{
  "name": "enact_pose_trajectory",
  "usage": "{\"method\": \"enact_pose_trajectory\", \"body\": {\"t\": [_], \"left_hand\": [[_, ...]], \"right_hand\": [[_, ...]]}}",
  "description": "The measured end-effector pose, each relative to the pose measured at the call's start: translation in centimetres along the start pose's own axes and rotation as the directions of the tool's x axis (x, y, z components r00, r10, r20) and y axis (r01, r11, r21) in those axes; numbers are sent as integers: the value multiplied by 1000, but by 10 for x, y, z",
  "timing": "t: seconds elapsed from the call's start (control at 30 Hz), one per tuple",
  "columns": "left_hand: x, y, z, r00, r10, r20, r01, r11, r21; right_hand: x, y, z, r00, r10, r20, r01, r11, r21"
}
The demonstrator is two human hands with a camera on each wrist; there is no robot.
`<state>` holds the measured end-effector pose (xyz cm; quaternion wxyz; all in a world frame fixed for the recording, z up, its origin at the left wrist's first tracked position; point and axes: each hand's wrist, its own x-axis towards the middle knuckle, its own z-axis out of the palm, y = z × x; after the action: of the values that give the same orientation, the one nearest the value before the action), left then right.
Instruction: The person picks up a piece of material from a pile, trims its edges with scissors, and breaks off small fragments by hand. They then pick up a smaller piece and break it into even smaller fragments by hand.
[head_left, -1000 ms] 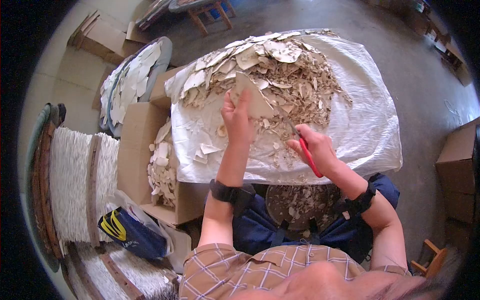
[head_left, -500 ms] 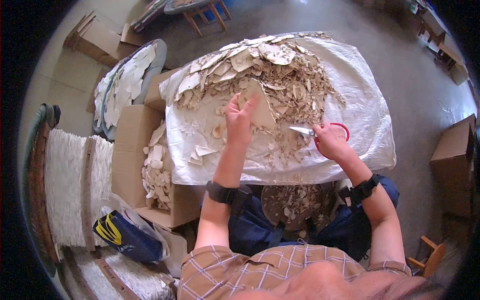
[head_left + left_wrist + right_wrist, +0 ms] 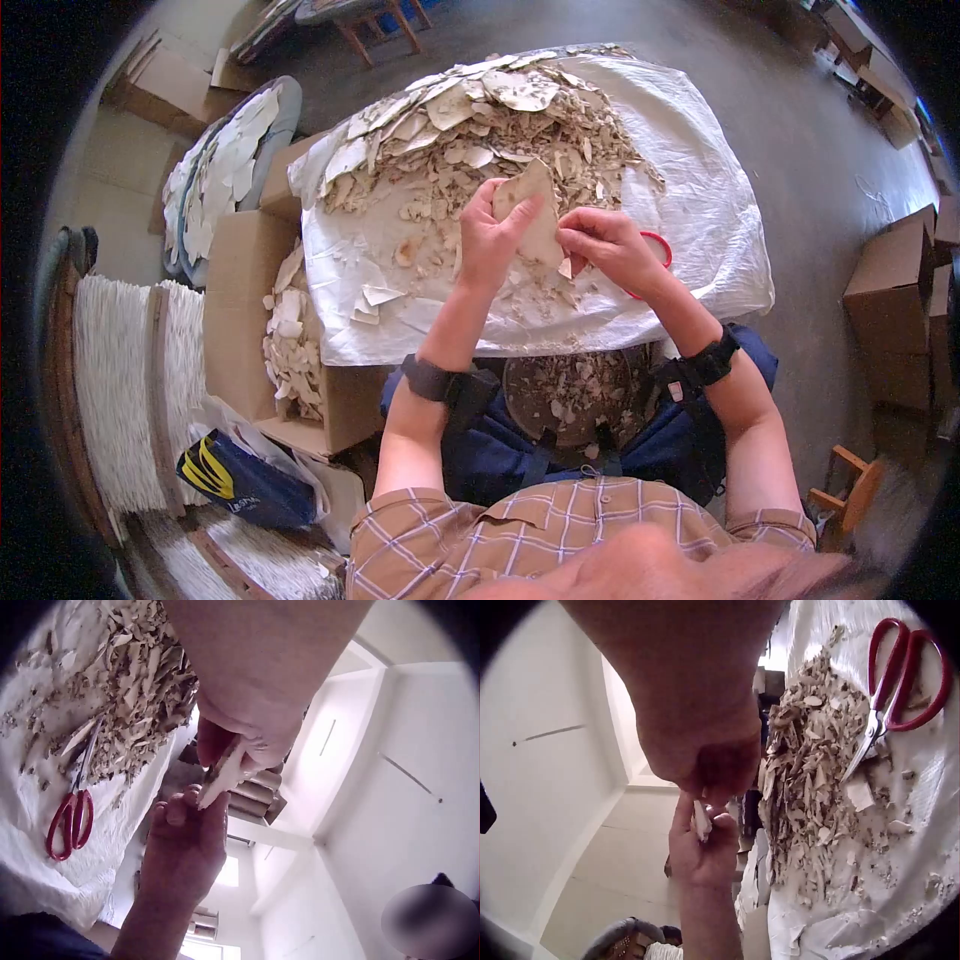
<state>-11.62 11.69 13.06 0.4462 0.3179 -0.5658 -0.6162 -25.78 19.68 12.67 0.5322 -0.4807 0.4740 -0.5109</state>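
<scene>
My left hand (image 3: 488, 238) holds up a thin, pale, flat piece (image 3: 537, 215) with a pointed top, thumb across its near face. The fingertips of my right hand (image 3: 612, 248) pinch at its right edge, and a small pale bit (image 3: 566, 268) shows just below them. Red-handled scissors (image 3: 904, 682) lie on the white cloth, out of both hands; in the head view only part of a red handle (image 3: 657, 248) shows behind the right hand. Beyond the hands spreads a heap of pale flat pieces and shavings (image 3: 520, 120).
White cloth (image 3: 690, 190) covers the work surface. To the left stands a cardboard box (image 3: 235, 320) with pale pieces inside, and a blue bag (image 3: 245, 485) sits below it. A round container (image 3: 560, 400) with scraps is between the knees. Cardboard boxes (image 3: 890, 290) stand at right.
The right hand held the scissors near the piece, drew them right, and has put them down on the cloth. It has moved left to the edge of the piece held in the left hand.
</scene>
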Motion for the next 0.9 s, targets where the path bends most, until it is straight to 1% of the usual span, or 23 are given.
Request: {"method": "enact_pose_trajectory", "body": {"t": [0.03,0.1,0.13,0.17,0.2,0.23,0.27,0.3,0.33,0.4,0.43,0.5,0.53,0.6,0.63,0.7,0.73,0.77,0.8,0.83,0.87,0.9], "left_hand": [[1,-1,0,1000,1,2,-1,1000,2],[1,-1,-1,995,-83,57,90,985,-148],[2,-1,-2,995,-80,55,88,985,-147],[2,-1,-2,975,-173,138,205,943,-262],[1,-1,-2,940,-252,231,324,874,-363],[1,-2,-3,940,-251,230,322,874,-363],[2,-3,-4,932,-277,235,350,858,-376],[3,-4,-5,923,-300,241,375,841,-389],[4,-5,-6,925,-295,241,371,843,-390],[6,-2,-6,943,-269,197,327,866,-378],[5,0,-5,944,-266,197,324,867,-378],[2,4,-2,971,-190,142,226,921,-316],[1,3,-3,971,-195,142,231,921,-315],[0,2,-5,989,-117,88,131,976,-174],[0,2,-6,989,-124,83,137,975,-174],[1,2,-6,980,-175,97,191,962,-193],[-1,1,-6,979,-181,94,197,962,-192],[-1,0,-6,959,-247,138,279,909,-309],[2,-1,-6,935,-297,193,353,839,-415],[4,-1,-7,936,-293,194,349,841,-414],[4,-2,-8,923,-311,226,382,811,-443],[4,-3,-8,909,-327,258,414,778,-472]], "right_hand": [[0,-2,-1,1000,-3,-2,3,1000,1],[1,-8,-4,999,-24,24,25,998,-55],[1,-10,-5,999,-26,26,28,998,-55],[0,-12,-6,997,-14,81,14,1000,-4],[-1,-13,-7,991,-4,136,-3,999,45],[0,-10,-10,991,-4,137,-2,999,44],[1,-5,-13,981,28,190,-77,964,255],[3,-5,-14,968,47,248,-157,881,446],[5,-6,-14,968,44,248,-154,883,444],[9,-11,-12,995,101,9,-88,808,583],[10,-14,-11,995,99,10,-86,809,582],[10,-16,-8,982,170,-77,-138,940,313],[10,-14,-4,982,174,-78,-141,938,315],[9,-7,4,992,124,-16,-119,979,163],[8,-5,5,991,131,-13,-127,978,166],[9,-4,3,999,-16,-31,17,999,44],[8,-3,4,999,-37,-17,38,996,86],[8,-5,5,999,-38,-17,39,995,87],[8,-7,5,1000,-2,10,0,985,170],[8,-8,5,999,35,42,-45,967,250],[9,-8,3,999,34,42,-44,968,248],[10,-7,1,996,58,64,-77,932,353]]}}
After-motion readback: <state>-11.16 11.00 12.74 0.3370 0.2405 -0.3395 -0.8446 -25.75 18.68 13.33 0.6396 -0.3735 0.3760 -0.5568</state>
